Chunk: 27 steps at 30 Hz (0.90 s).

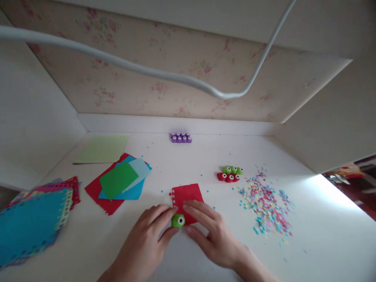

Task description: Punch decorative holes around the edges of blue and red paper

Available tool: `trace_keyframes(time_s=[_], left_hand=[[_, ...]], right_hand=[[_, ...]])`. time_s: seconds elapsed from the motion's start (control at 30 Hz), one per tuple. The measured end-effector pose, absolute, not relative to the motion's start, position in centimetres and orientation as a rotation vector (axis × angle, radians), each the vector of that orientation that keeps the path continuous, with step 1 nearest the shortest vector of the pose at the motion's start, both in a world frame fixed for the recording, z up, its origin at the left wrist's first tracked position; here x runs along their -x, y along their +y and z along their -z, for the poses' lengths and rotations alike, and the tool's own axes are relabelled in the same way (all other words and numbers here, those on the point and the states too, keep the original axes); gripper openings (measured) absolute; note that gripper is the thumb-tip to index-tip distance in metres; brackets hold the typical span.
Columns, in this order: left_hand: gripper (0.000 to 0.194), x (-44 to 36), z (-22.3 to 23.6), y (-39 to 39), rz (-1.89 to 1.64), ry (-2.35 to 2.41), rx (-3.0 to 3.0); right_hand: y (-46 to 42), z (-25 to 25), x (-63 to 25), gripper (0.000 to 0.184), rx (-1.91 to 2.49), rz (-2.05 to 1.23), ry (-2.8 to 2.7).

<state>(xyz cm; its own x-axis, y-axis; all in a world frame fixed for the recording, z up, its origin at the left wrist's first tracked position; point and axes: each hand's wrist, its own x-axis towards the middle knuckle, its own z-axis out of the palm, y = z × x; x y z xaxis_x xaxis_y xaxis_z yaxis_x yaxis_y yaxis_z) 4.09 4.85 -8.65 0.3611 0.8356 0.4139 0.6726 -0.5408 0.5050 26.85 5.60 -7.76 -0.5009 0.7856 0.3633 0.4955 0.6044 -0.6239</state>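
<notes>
A small green paper punch [178,221] sits at the near edge of a red paper sheet [188,194] on the white table. My left hand [147,237] pinches the punch from the left with thumb and fingers. My right hand [211,231] lies on the sheet's near right part, fingers closed in toward the punch from the right. The sheet's left edge shows a row of punched holes.
A scatter of coloured paper bits [266,205] lies right of the hands. Green and red punches [230,174] stand beyond, purple punches [180,137] at the back. Stacked red, blue and green sheets [120,182], a pale green sheet [102,149] and punched sheets [32,221] lie left.
</notes>
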Motion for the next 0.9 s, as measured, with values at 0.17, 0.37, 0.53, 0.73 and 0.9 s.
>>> trace_keyframes(time_s=[0.17, 0.37, 0.53, 0.73, 0.9], left_hand=[[0.038, -5.4, 9.5, 5.1, -1.025, 1.351, -2.143], [0.033, -4.8, 10.7, 4.9, -1.012, 1.384, -2.133], [0.026, -4.7, 11.1, 4.8, -1.01, 1.397, -2.298], [0.022, -4.8, 11.3, 4.7, -0.972, 1.374, -2.309], [0.022, -4.8, 11.1, 4.8, -0.945, 1.364, -2.293]], right_hand=[[4.8, 6.9, -25.3, 0.026, 1.099, -0.774, -2.01], [9.0, 5.9, -29.3, 0.02, 1.414, -0.547, -1.777], [15.3, 6.3, -34.7, 0.028, 1.667, -0.11, -1.687], [17.7, 8.6, -37.1, 0.028, 1.877, 0.021, -1.899], [17.5, 8.7, -36.9, 0.029, 2.004, 0.096, -1.967]])
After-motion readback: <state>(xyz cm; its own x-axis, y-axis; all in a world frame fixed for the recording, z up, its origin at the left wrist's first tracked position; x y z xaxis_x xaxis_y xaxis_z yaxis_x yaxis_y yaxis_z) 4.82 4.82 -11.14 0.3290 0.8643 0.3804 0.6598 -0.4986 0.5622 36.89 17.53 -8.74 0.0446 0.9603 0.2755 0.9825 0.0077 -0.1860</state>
